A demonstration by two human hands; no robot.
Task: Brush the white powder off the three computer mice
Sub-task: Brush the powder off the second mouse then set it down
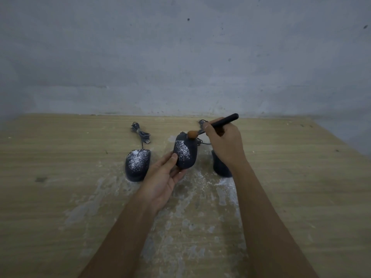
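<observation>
Dark grey and speckled with white powder, the middle mouse (pixel 185 153) is lifted off the wooden table (pixel 60 197), gripped around its near end by the left hand (pixel 163 180), thumb pressed on its left flank and fingers curled beneath. At the far end of this mouse the right hand (pixel 223 144) is closed around the black handle of a small brush (pixel 212 126), whose brown bristle tip touches the mouse's front edge. Left of the middle mouse, a second mouse (pixel 138 164) rests on the table, its back dusted with powder, its bundled cable (pixel 140 134) lying beyond it. Right of the middle mouse, the third mouse (pixel 219 166) sits on the table, mostly hidden behind the right wrist. Smears of white powder (pixel 192 197) spread across the table nearer the person than the middle mouse.
</observation>
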